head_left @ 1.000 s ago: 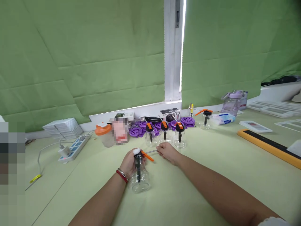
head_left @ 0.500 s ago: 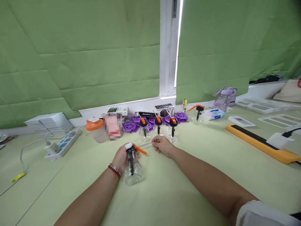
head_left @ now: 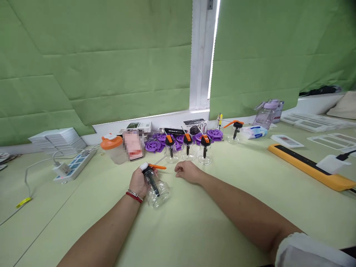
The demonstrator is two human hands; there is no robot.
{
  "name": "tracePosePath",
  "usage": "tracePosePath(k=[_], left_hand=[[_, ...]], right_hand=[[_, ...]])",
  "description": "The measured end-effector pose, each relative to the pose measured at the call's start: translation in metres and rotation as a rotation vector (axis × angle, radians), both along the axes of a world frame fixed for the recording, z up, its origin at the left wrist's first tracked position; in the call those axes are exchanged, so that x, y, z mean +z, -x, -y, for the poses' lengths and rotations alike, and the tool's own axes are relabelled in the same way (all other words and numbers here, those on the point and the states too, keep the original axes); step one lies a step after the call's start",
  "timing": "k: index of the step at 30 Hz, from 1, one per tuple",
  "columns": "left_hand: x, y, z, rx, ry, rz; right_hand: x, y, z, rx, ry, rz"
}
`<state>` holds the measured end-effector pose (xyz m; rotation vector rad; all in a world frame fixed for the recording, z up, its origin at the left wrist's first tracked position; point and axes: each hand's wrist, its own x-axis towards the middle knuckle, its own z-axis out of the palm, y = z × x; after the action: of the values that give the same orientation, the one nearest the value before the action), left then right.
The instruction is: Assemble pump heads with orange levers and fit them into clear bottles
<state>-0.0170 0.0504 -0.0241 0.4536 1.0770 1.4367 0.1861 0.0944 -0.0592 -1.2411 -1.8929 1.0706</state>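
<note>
My left hand [head_left: 138, 182] grips a clear oil-can bottle [head_left: 157, 191] with a black pump cap, an orange lever [head_left: 157, 167] and a thin metal spout [head_left: 161, 160]. The bottle is tilted, its spout pointing up and away. A white cover sits on my left thumb tip. My right hand [head_left: 187, 171] rests on the table just right of the bottle, fingers curled, holding nothing and off the spout. Three similar bottles [head_left: 187, 151] stand in a row right behind my hands, a fourth one [head_left: 235, 132] farther right.
Purple plastic wheels [head_left: 154, 145] and small boxes lie along the window ledge. An orange-lidded cup [head_left: 113, 148] stands left of them, a power strip [head_left: 72, 167] and stacked white tiles [head_left: 58, 139] farther left. A long orange bar [head_left: 308, 167] lies at the right, a lilac bottle [head_left: 264, 113] behind.
My right hand has let go of the metal spout and curled shut on the table. My left hand has tilted the bottle, swinging the spout up and leftward.
</note>
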Motion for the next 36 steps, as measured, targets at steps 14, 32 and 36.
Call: tracePosePath(k=[14,32,36], left_hand=[[0.013,-0.012,0.022,0.198,-0.300,-0.131],[0.028,-0.014,0.039,0.086,-0.391,-0.511],[0.024,-0.013,0.038,0.059,-0.371,-0.578]], right_hand=[[0.057,0.007,0.073,0.314,0.775,-0.525],[0.086,-0.021,0.066,0.292,0.072,-0.227],[0.091,-0.024,0.072,0.395,-0.079,-0.070]])
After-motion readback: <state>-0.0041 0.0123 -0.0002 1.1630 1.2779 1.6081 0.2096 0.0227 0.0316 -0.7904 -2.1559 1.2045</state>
